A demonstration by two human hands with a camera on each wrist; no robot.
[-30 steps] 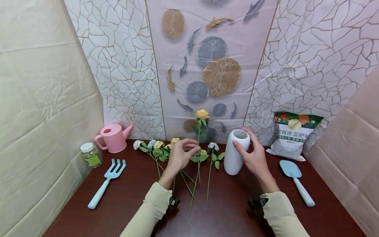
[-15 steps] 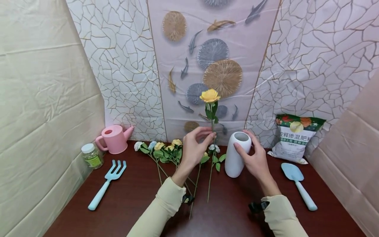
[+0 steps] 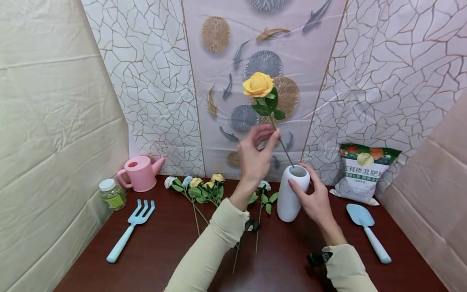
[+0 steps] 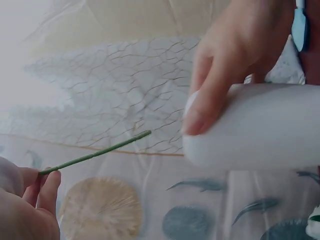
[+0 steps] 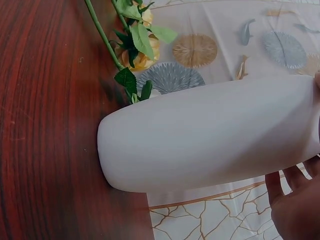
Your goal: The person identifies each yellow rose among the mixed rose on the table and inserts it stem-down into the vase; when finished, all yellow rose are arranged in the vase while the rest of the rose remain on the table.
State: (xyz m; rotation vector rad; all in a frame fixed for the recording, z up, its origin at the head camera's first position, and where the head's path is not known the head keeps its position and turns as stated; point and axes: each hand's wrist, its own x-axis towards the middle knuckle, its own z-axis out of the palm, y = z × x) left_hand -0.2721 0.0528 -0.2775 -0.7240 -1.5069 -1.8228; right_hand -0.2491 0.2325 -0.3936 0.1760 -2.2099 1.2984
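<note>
My left hand [image 3: 255, 156] pinches the green stem of a yellow rose [image 3: 259, 85] between thumb and fingers. The bloom is raised and leans left; the stem slants down right, its lower end close over the mouth of a white vase [image 3: 287, 200]. In the left wrist view the bare stem [image 4: 100, 152] ends short of the vase [image 4: 260, 127], and the bloom is out of sight. Upright on the table, the vase is gripped near its top by my right hand [image 3: 315, 198], thumb in front and fingers round the far side.
Several roses [image 3: 200, 188] lie at the back of the table, with a white rose [image 3: 264, 185] left of the vase. On the left are a pink watering can [image 3: 140, 172], a lidded jar [image 3: 112, 194] and a hand fork [image 3: 131, 227]. A trowel [image 3: 365, 223] and fertilizer bag [image 3: 361, 174] are right.
My left hand has lifted the yellow rose up and to the right, from among the other flowers to above the vase, and the stem has tilted. My right hand stays on the vase.
</note>
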